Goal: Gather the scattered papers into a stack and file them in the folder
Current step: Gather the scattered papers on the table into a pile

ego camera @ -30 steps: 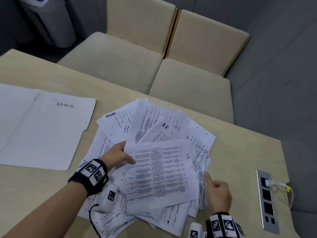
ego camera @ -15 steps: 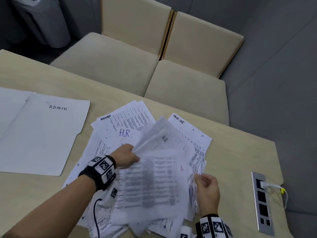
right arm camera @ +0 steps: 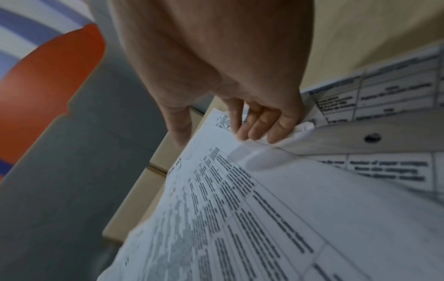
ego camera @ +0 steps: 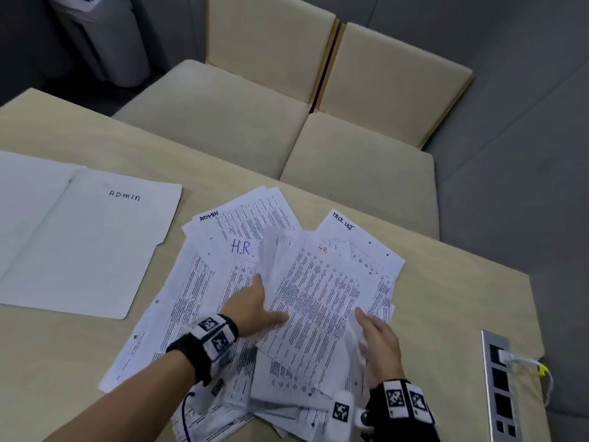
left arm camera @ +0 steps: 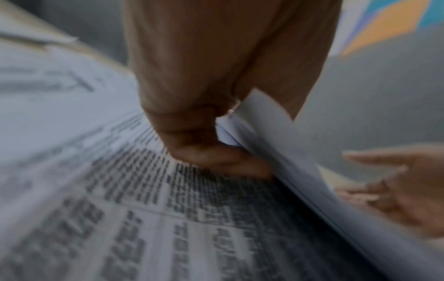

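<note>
Several printed papers [ego camera: 242,224] lie in a loose heap on the table [ego camera: 446,298], some marked ADMIN, H.R. and TASK LIST. My left hand [ego camera: 251,304] has its fingers under a raised bundle of sheets [ego camera: 318,298] and its thumb on top, pinching them; the left wrist view shows the raised sheets [left arm camera: 276,133] against that hand [left arm camera: 204,95]. My right hand [ego camera: 379,342] is at the bundle's right edge, its fingers [right arm camera: 259,125] loosely bent and touching a crumpled paper edge, gripping nothing. The white folder [ego camera: 79,244] marked ADMIN lies open to the left.
A metal socket panel [ego camera: 500,384] with a plugged cable is set into the table at the right. Two beige chairs [ego camera: 223,116] stand beyond the far edge. A grey bin [ego camera: 102,36] stands at the back left.
The top sheets were lifted off the heap and swung to the right, uncovering the H.R. sheet. My right hand went from curled at the edge to loosely spread.
</note>
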`<move>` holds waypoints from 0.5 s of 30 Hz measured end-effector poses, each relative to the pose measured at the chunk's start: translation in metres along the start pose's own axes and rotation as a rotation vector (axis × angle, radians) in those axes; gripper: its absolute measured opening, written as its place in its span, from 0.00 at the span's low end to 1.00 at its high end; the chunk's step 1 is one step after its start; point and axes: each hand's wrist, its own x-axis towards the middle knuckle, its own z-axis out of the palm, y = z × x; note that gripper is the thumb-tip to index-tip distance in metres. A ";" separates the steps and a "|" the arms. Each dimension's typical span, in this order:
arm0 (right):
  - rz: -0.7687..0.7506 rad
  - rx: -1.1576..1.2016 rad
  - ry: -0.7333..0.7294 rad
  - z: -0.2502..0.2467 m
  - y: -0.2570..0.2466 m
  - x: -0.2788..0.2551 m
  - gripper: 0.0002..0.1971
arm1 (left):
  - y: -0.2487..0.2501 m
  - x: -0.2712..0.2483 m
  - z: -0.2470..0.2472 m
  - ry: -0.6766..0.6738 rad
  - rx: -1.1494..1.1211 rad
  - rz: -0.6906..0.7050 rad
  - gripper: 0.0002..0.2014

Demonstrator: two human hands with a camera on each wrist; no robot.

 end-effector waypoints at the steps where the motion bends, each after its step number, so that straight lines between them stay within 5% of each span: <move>1: -0.026 -0.042 0.043 0.000 -0.002 0.001 0.41 | -0.001 -0.001 -0.001 0.147 0.149 -0.044 0.46; 3: -0.055 -0.123 0.101 0.004 -0.006 0.001 0.39 | -0.007 -0.002 -0.007 0.403 0.289 -0.198 0.47; 6: -0.034 -0.181 0.057 0.018 -0.014 -0.004 0.37 | -0.023 0.004 -0.014 0.448 0.192 -0.349 0.48; 11: -0.110 -0.356 -0.028 0.046 -0.014 -0.010 0.32 | -0.023 0.008 -0.005 0.376 0.031 -0.136 0.40; 15: -0.106 -0.262 -0.120 0.056 -0.012 -0.015 0.34 | -0.014 0.003 -0.005 0.296 -0.118 -0.020 0.34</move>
